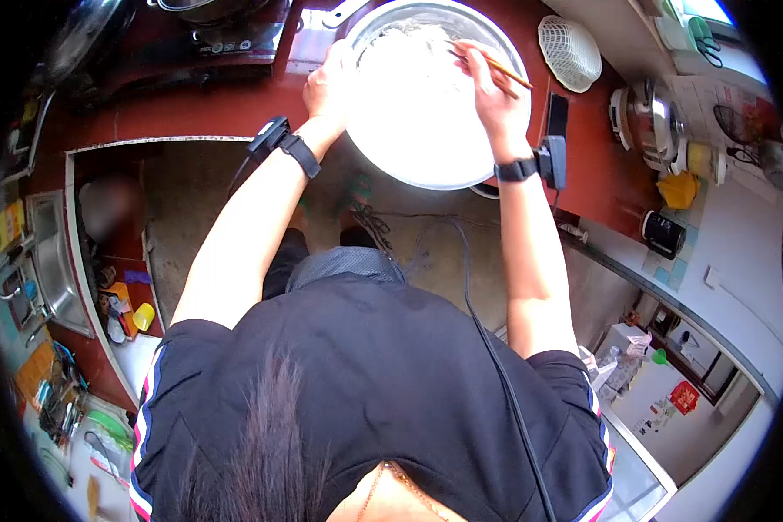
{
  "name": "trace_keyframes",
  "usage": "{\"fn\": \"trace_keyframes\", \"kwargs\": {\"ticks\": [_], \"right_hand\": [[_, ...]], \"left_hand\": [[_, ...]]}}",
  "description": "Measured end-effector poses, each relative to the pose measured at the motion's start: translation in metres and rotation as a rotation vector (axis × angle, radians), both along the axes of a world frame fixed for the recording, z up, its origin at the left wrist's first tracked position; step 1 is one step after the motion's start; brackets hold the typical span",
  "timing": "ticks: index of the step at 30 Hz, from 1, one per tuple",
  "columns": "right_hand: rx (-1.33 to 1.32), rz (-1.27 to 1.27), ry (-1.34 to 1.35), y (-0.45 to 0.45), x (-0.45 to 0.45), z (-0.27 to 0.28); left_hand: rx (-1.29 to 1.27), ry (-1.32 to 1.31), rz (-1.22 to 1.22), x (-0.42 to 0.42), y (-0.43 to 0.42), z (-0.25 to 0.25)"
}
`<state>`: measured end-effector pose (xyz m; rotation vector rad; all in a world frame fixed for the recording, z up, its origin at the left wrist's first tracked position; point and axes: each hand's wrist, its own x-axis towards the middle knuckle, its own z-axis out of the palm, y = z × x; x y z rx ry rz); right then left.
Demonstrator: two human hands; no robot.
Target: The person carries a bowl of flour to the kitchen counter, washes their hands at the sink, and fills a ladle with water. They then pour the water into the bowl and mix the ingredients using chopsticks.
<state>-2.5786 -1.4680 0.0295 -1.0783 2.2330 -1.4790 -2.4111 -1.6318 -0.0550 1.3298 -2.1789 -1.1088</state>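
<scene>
A large round metal basin [426, 185] stands on the red-brown counter, its near rim jutting past the edge. Inside lies a white, lumpy mass [413, 48] that looks like flour; strong glare washes out much of it. My left hand [326, 87] is closed on the basin's left rim. Over the right side of the basin, my right hand [496, 91] is closed around a pair of wooden chopsticks [509, 74], their tips reaching toward the white mass. Both wrists wear black straps with small devices.
A stove [226, 43] is at the back left, and a white woven basket [570, 54] lies right of the basin. Farther right are a glass-sided pot [661, 122] and a black mug [663, 235]. A sink [61, 252] sits far left. A black cable [487, 322] runs down my body.
</scene>
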Motion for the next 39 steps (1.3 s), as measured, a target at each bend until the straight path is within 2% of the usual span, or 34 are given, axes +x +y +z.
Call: {"fn": "trace_keyframes", "kwargs": {"ticks": [2, 3, 5, 6, 8, 10, 11, 12, 13, 17, 20, 21, 23, 26, 29, 31, 32, 35, 39], "right_hand": [[-0.009, 0.041, 0.056, -0.024, 0.003, -0.02], [0.207, -0.016, 0.102, -0.035, 0.034, 0.015], [0.535, -0.036, 0.427, -0.039, 0.066, 0.022], [0.3, 0.012, 0.661, -0.022, 0.067, 0.0], [0.419, 0.188, 0.962, 0.013, 0.064, -0.018], [0.461, 0.263, 0.663, 0.039, 0.066, -0.011], [0.431, 0.239, 0.208, 0.048, 0.066, -0.007], [0.322, 0.235, 0.045, 0.054, 0.066, -0.002], [0.283, 0.116, -0.196, 0.063, 0.068, 0.007], [0.285, 0.063, -0.228, 0.073, 0.078, 0.041], [0.346, 0.128, -0.22, 0.067, 0.106, 0.023], [0.333, 0.171, -0.093, 0.058, 0.113, 0.011], [0.272, 0.293, 0.563, 0.046, 0.108, -0.004], [0.301, 0.112, 0.658, 0.036, 0.066, -0.032], [0.315, 0.081, 0.366, 0.032, 0.03, -0.039], [0.089, 0.036, 0.097, 0.049, 0.013, -0.05], [0.032, 0.006, -0.014, 0.053, 0.015, -0.036], [0.078, -0.135, -0.039, 0.059, 0.007, -0.007], [-0.055, -0.137, -0.095, 0.024, -0.021, -0.021]], "left_hand": [[0.0, -0.008, 0.011, 0.0, 0.0, 0.002], [0.002, -0.012, 0.012, 0.0, 0.0, 0.002], [-0.03, 0.0, 0.003, 0.002, -0.001, -0.005], [-0.044, 0.009, 0.0, 0.002, -0.001, -0.007], [-0.007, -0.014, -0.007, 0.002, -0.002, -0.005], [0.007, -0.012, -0.015, 0.0, -0.002, -0.001], [0.005, -0.006, -0.021, 0.0, -0.001, -0.001], [0.002, -0.002, -0.027, 0.001, 0.0, -0.002], [0.0, 0.0, -0.022, 0.002, 0.0, -0.003], [-0.017, 0.01, -0.008, 0.0, 0.001, -0.003], [-0.028, 0.018, 0.0, 0.001, 0.001, -0.004], [-0.032, 0.019, 0.004, 0.001, 0.001, -0.004], [-0.029, 0.008, -0.012, 0.0, 0.0, -0.004], [-0.033, -0.002, -0.019, 0.001, 0.001, 0.001], [-0.041, -0.004, -0.027, 0.001, 0.001, 0.003], [-0.037, -0.009, -0.033, 0.001, 0.003, 0.004], [-0.033, -0.014, -0.034, 0.001, 0.003, 0.004], [-0.037, -0.02, -0.03, 0.001, 0.002, 0.002], [-0.045, -0.023, -0.034, 0.001, 0.002, 0.004]]}}
